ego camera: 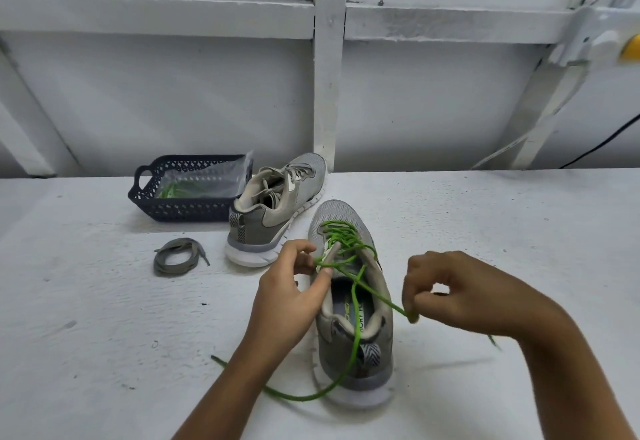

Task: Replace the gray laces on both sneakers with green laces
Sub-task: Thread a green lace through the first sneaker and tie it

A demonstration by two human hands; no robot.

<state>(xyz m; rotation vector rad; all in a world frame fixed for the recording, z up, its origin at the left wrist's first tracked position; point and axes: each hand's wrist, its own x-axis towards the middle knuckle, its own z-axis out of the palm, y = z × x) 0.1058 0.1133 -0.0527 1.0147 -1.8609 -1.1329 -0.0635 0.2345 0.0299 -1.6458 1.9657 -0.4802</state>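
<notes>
The near sneaker (356,353) stands between the two hands, which are apart. The left hand (294,287) pinches the green lace (341,237) at the upper eyelets. The right hand (457,290) pinches a strand right of the collar. A coiled gray lace (176,257) lies far left.

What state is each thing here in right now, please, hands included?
Near sneaker: upright, partly laced in green.
Far sneaker: upright, gray laces in place.
Green lace: threaded through front eyelets, one tail trailing loose.
Gray lace: removed, lying coiled.
Basket: holds a plastic bag with something green inside.
Left hand: pinches the green lace by the eyelets.
Right hand: pinches the other tail, pulled taut.
</notes>
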